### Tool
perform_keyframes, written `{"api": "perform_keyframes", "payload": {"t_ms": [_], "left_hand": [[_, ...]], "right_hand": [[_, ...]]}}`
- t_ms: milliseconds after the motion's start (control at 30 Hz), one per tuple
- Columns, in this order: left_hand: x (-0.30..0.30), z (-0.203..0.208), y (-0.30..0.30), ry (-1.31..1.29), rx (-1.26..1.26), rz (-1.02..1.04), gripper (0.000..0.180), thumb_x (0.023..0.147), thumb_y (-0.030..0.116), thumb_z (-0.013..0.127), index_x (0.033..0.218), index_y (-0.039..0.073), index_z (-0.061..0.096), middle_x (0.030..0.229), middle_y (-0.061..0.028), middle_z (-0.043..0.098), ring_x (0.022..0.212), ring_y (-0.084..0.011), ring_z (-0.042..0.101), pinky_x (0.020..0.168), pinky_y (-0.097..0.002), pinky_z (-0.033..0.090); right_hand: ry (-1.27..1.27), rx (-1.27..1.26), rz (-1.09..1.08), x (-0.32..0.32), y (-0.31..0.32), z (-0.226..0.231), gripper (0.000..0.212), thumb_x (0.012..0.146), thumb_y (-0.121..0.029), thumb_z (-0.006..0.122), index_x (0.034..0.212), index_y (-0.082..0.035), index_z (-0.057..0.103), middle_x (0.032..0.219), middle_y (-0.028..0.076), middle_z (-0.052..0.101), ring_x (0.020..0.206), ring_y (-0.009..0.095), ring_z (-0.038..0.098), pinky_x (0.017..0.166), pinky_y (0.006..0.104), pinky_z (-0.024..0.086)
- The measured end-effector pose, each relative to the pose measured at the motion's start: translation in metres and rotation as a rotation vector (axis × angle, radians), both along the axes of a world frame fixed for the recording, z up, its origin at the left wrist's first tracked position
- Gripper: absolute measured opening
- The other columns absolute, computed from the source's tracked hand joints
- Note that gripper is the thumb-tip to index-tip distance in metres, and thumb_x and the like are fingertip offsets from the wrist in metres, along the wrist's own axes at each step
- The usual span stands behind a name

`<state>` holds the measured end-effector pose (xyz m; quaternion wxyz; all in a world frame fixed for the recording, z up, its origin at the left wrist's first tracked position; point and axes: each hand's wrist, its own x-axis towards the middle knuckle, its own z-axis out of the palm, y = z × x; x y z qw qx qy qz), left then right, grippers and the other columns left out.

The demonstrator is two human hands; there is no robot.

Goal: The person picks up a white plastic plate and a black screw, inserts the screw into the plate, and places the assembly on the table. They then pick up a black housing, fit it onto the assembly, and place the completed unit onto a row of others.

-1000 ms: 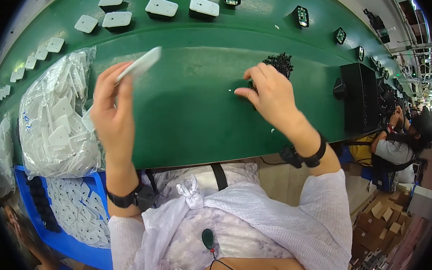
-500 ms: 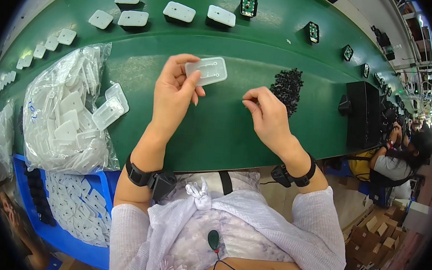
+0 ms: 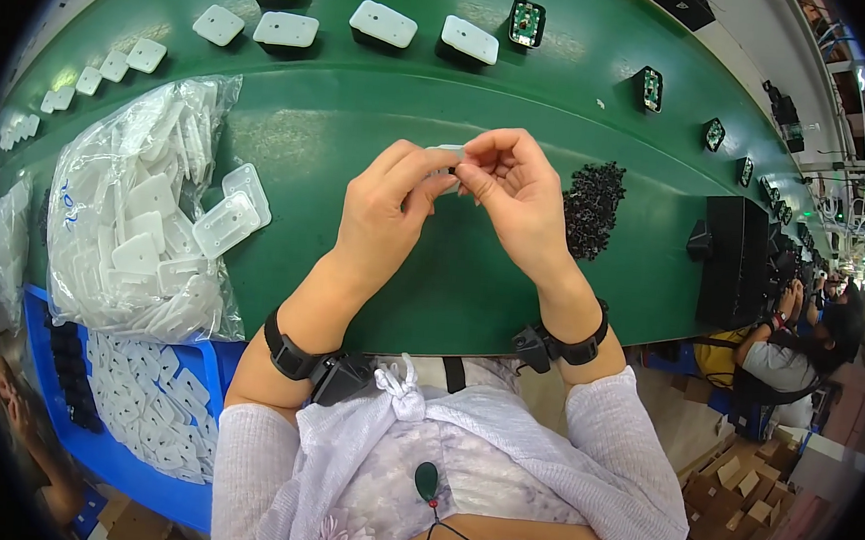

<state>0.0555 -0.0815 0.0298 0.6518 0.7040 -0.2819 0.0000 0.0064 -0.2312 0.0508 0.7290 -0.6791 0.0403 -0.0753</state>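
Observation:
My left hand (image 3: 390,195) is closed on a white plastic cover (image 3: 450,149), tilted so that little more than its edge shows between my hands. My right hand (image 3: 520,191) meets it there, thumb and fingers pinched together. A small black piece (image 3: 451,170) shows at the fingertips where both hands come together; the rest of it is hidden. Right of my right hand lies a heap of small black parts (image 3: 592,209) on the green table (image 3: 471,293). Two loose covers (image 3: 227,226) rest left of my left hand.
A clear bag (image 3: 144,240) full of white covers lies at the left, above a blue bin (image 3: 128,469) of white pieces. White-topped black cases (image 3: 383,24) and cases with green circuit boards (image 3: 526,24) line the far side. A black box (image 3: 732,261) stands right; a person (image 3: 794,340) sits beyond.
My right hand has moved left and up from beside the black heap to meet my left hand. The cover has tilted and is now mostly hidden by my fingers.

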Motion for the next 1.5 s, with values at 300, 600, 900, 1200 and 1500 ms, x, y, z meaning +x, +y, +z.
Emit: {"api": "perform_keyframes", "payload": {"t_ms": [300,600,900,1200,1500], "left_hand": [[-0.004,0.0,-0.002,0.088,-0.039,0.066,0.009,0.085,-0.005,0.06,0.092,0.001,0.063,0.079,-0.0081,0.059,0.056,-0.013,0.058,0.047,-0.0244,0.046],[-0.006,0.0,-0.005,-0.012,-0.068,0.076,0.011,0.086,-0.006,0.059,0.093,0.001,0.063,0.079,-0.0082,0.058,0.054,-0.0129,0.057,0.046,-0.0234,0.045],[-0.012,0.006,-0.008,0.345,-0.286,0.004,0.026,0.088,-0.004,0.059,0.114,-0.002,0.056,0.09,-0.0073,0.06,0.071,-0.0128,0.062,0.061,-0.0247,0.054],[-0.007,-0.007,-0.005,0.464,-0.305,-0.116,0.011,0.089,-0.004,0.058,0.099,-0.007,0.059,0.1,-0.0088,0.056,0.081,-0.0157,0.064,0.072,-0.0258,0.055],[-0.008,-0.005,-0.006,0.14,-0.178,-0.035,0.003,0.088,-0.002,0.061,0.09,-0.003,0.06,0.092,-0.0076,0.057,0.069,-0.0121,0.06,0.061,-0.0227,0.051]], "right_hand": [[-0.013,-0.404,-0.03,-0.007,-0.005,0.006,0.011,0.086,-0.006,0.068,0.094,0.0,0.063,0.093,0.002,0.06,0.079,0.009,0.057,0.072,0.0227,0.047],[0.01,-0.377,-0.049,-0.006,-0.001,0.002,0.009,0.086,-0.005,0.067,0.092,0.0,0.062,0.088,0.002,0.06,0.077,0.008,0.056,0.069,0.0221,0.046],[-0.102,-0.332,-0.078,-0.006,-0.001,0.004,0.006,0.086,-0.003,0.066,0.09,-0.002,0.062,0.086,0.002,0.058,0.074,0.007,0.054,0.064,0.0205,0.043],[-0.358,-0.749,-0.147,0.002,-0.005,0.004,0.007,0.08,-0.002,0.069,0.082,-0.004,0.063,0.077,0.001,0.057,0.064,0.01,0.049,0.052,0.024,0.035],[-0.104,-0.554,-0.095,-0.003,-0.005,0.004,0.011,0.082,-0.007,0.069,0.083,-0.003,0.059,0.077,0.003,0.058,0.063,0.01,0.051,0.054,0.025,0.04]]}}
